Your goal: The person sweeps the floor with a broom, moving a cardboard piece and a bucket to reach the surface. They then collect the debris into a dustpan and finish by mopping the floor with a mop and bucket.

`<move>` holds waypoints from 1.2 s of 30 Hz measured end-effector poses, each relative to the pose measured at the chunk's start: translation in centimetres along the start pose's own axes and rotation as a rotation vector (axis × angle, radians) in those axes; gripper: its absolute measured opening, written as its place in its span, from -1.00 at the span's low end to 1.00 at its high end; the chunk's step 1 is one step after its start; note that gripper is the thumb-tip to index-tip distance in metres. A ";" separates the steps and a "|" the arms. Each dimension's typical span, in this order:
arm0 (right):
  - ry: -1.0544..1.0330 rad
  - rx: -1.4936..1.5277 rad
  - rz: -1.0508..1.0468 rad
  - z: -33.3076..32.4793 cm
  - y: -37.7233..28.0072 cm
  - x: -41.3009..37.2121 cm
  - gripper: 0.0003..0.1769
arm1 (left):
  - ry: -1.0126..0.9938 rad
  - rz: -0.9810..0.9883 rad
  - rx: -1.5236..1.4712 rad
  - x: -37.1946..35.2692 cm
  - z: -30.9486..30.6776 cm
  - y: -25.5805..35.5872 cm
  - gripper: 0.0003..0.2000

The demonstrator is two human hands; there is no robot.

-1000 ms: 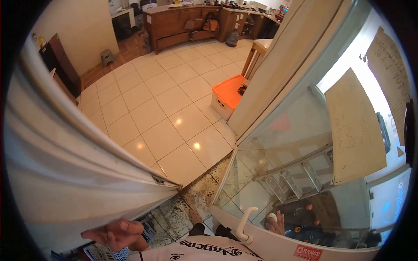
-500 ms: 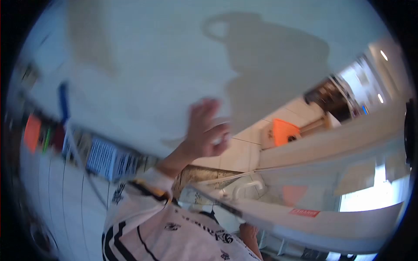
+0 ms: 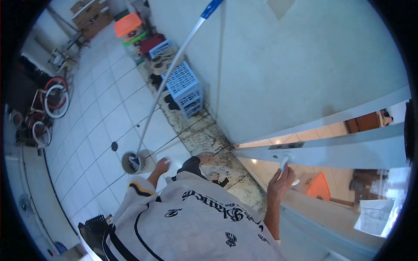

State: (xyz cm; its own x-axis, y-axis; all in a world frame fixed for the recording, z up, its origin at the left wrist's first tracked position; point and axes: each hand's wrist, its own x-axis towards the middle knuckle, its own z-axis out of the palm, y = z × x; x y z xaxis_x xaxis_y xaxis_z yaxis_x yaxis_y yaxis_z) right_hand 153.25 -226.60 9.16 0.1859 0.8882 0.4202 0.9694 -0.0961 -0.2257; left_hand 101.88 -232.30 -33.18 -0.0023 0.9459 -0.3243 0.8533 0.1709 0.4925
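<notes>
My right hand (image 3: pixel 281 180) is wrapped round the white lever handle (image 3: pixel 284 162) of a white door (image 3: pixel 322 152). The door stands ajar, its edge with a metal latch plate (image 3: pixel 286 145) facing me. My left hand (image 3: pixel 161 165) is low on the other side of my body, fingers curled, with a small whitish bit at the fingertips that I cannot make out. Close by it stands a pale bucket (image 3: pixel 150 164) on the floor. A mop (image 3: pixel 150 114) has its head in the bucket, and its long pole with a blue grip leans against the wall.
Light blue plastic crates (image 3: pixel 183 82) and shoes (image 3: pixel 171 102) line the wall's foot. Beyond them are an orange-lidded box (image 3: pixel 128 25) and cartons (image 3: pixel 91 17). A bicycle (image 3: pixel 56 101) stands across the tiled floor. Through the doorway shows an orange object (image 3: pixel 319 187).
My left hand has come down from in front of the wall to beside my body. My view has swung toward the tiled floor and bucket. My right hand now shows on the door handle.
</notes>
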 end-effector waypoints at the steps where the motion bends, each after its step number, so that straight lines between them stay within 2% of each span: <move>1: 0.011 -0.007 -0.001 1.1 0.7 1.0 -0.62 | -0.249 -0.190 0.318 -5.5 -5.6 -0.3 -0.70; 2: 0.017 -0.001 0.002 1.8 1.2 1.9 -0.63 | -0.084 -0.541 0.262 -10.1 -2.8 -7.9 -0.75; 3: 0.035 -0.002 -0.005 1.7 1.3 1.8 -0.63 | 0.071 -0.750 0.109 -15.8 -4.6 -8.5 -0.78; 4: 0.049 -0.003 -0.012 1.7 1.6 1.4 -0.64 | 0.236 -0.802 0.024 -20.8 -3.8 -11.6 -0.79; 5: 0.054 0.003 -0.031 2.1 2.2 1.8 -0.65 | 0.281 -1.033 -0.295 -23.0 -5.2 -10.6 -0.79; 6: 0.055 -0.010 -0.026 2.8 2.6 2.9 -0.65 | 0.383 -1.274 -0.579 -24.7 -10.3 -4.5 -0.79; 9: 0.039 -0.072 -0.004 3.6 3.3 4.8 -0.67 | 0.466 -1.154 -0.732 -24.4 -11.3 -5.8 -0.78; 11: 0.052 -0.145 -0.023 2.2 3.1 3.8 -0.66 | 0.532 -0.753 -0.746 -20.5 -10.2 -8.1 -0.76; 12: 0.055 -0.179 -0.025 1.9 2.4 3.1 -0.66 | 0.560 -0.657 -0.777 -17.0 -10.8 -8.2 -0.72; 13: 0.033 -0.317 -0.001 1.7 1.7 3.3 -0.66 | 0.501 -0.565 -0.669 -12.7 -13.9 -4.4 -0.66; 14: 0.039 -0.339 0.009 2.0 1.8 3.5 -0.66 | 0.532 -0.374 -0.356 -7.7 -12.1 -6.2 -0.60; 15: 0.045 -0.361 0.022 2.6 2.7 3.8 -0.65 | 0.480 -0.311 -0.329 -4.7 -17.5 1.1 -0.53; 16: 0.054 -0.382 0.041 3.1 3.0 4.3 -0.65 | 0.544 -0.252 -0.420 -1.5 -20.0 5.7 -0.51; 17: -0.005 -0.422 0.111 2.8 2.3 4.9 -0.66 | 0.677 -0.019 -0.345 3.4 -19.1 5.3 -0.42; 18: -0.017 -0.443 0.119 2.9 2.1 5.2 -0.66 | 0.659 0.081 -0.313 6.3 -21.1 7.3 -0.36; 20: -0.042 -0.491 0.139 2.7 2.3 5.3 -0.66 | 0.695 0.086 -0.123 9.5 -25.7 12.5 -0.35; 22: -0.087 -0.513 0.172 2.6 2.5 5.4 -0.65 | 0.668 0.082 -0.055 13.2 -27.6 14.2 -0.35; 25: -0.169 -0.605 0.259 2.7 1.2 6.5 -0.62 | 0.371 0.064 -0.231 17.3 -29.1 14.1 -0.49; 28: 0.082 -0.481 0.261 1.2 -2.7 6.0 -0.58 | 0.289 0.114 -0.435 18.9 -28.6 11.5 -0.65; 29: 0.186 -0.434 0.080 1.2 -3.2 5.3 -0.54 | 0.510 0.190 -0.425 18.1 -28.0 11.2 -0.71; 30: 0.041 -0.238 0.103 1.2 -4.0 4.4 -0.55 | 0.449 0.161 -0.412 16.8 -27.8 9.7 -0.71; 32: -0.235 0.167 0.133 0.5 -10.0 3.5 -0.55 | 0.364 0.107 -0.389 11.4 -32.7 8.9 -0.73; 34: -0.382 0.421 0.103 1.7 -16.3 2.5 -0.53 | 0.504 0.068 -0.425 6.1 -36.8 7.1 -0.74; 35: -0.469 0.446 -0.010 1.4 -20.5 2.4 -0.49 | 0.545 0.063 -0.468 3.2 -39.4 6.3 -0.74; 36: -0.456 0.503 -0.161 1.9 -24.4 2.3 -0.47 | 0.584 0.066 -0.508 0.5 -41.7 5.8 -0.74</move>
State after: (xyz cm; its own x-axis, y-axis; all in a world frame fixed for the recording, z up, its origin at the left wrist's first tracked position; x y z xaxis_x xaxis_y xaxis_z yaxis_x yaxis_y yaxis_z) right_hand 129.69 -221.34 13.98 -0.1463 0.9845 0.0970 0.7669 0.1748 -0.6175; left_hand 85.07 -219.32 3.17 -0.3546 0.9264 0.1269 0.5180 0.0816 0.8515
